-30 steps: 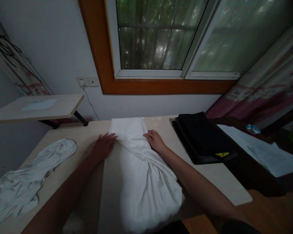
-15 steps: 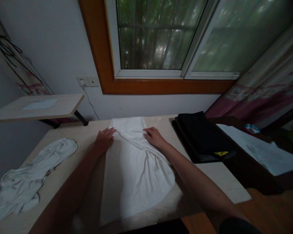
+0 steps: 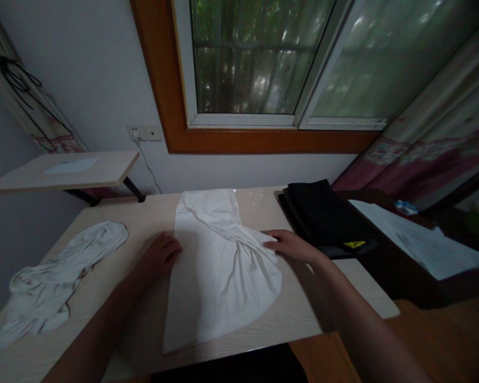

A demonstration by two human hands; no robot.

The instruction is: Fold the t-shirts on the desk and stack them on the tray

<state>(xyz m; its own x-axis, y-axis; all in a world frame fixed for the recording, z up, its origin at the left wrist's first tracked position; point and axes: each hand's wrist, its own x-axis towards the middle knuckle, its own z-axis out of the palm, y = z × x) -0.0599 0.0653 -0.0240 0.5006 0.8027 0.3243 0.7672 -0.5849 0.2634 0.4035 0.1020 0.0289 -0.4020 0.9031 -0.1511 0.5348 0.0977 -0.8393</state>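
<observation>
A white cloth garment [image 3: 207, 276] lies folded lengthwise on the pale table, with its upper part narrow and its lower right side bunched into creases. My right hand [image 3: 289, 244] pinches the garment's right edge between thumb and fingers and pulls a twisted fold out to the right. Beside the left edge, my left hand [image 3: 163, 252] rests low on the table, its fingers loosely bent and touching the cloth's border. The garment's exact kind cannot be made out.
A second white cloth [image 3: 59, 276] lies crumpled at the left. Black folded fabric [image 3: 323, 213] sits on the right side. At the back left stands a small raised shelf [image 3: 115, 170]. Beyond the table are a socket with a cord [image 3: 143, 133] and a window [image 3: 255, 64].
My right hand has moved right and toward me, drawing the garment's fold outward. My left hand has slid down along the left edge, away from the upper part.
</observation>
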